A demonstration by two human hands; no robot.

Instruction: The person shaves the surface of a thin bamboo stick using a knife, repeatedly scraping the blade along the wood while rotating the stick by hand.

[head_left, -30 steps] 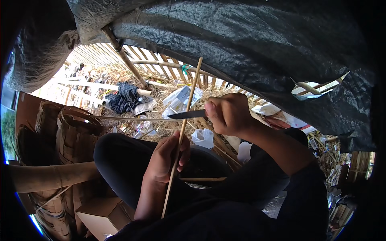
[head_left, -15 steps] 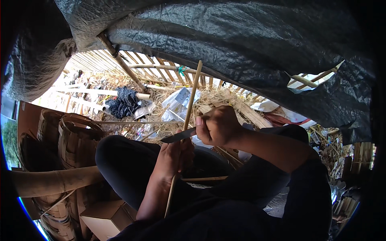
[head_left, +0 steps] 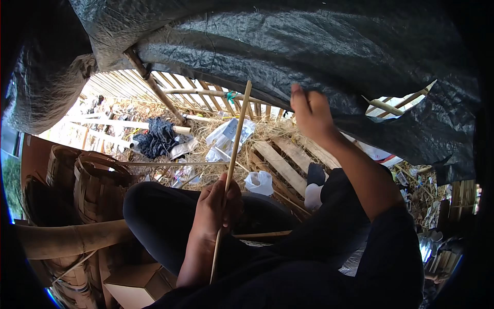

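A long, slim bamboo stick (head_left: 238, 131) stands tilted, its upper end pointing away and its lower end against my dark clothes. My left hand (head_left: 208, 208) is closed around it below the middle, above my lap. Well up and to the right of the stick, my right hand (head_left: 316, 118) is raised in front of the black plastic sheet, apart from the stick. Its fingers are closed on the knife; only a dark sliver (head_left: 309, 101) shows between thumb and fingers, and the blade is lost against the sheet.
The black sheet (head_left: 329, 46) hangs low across the top. Woven bamboo baskets (head_left: 98, 180), a thick bamboo pole (head_left: 77, 238) and a cardboard box (head_left: 136, 286) stand at left. Wooden slats (head_left: 280, 165), straw, a white plastic bag (head_left: 259, 182) and dark cloth (head_left: 159, 136) lie ahead.
My right hand has swung up and away to the right with the knife, leaving the stick. My left hand keeps its hold; the stick's tip has shifted slightly left.
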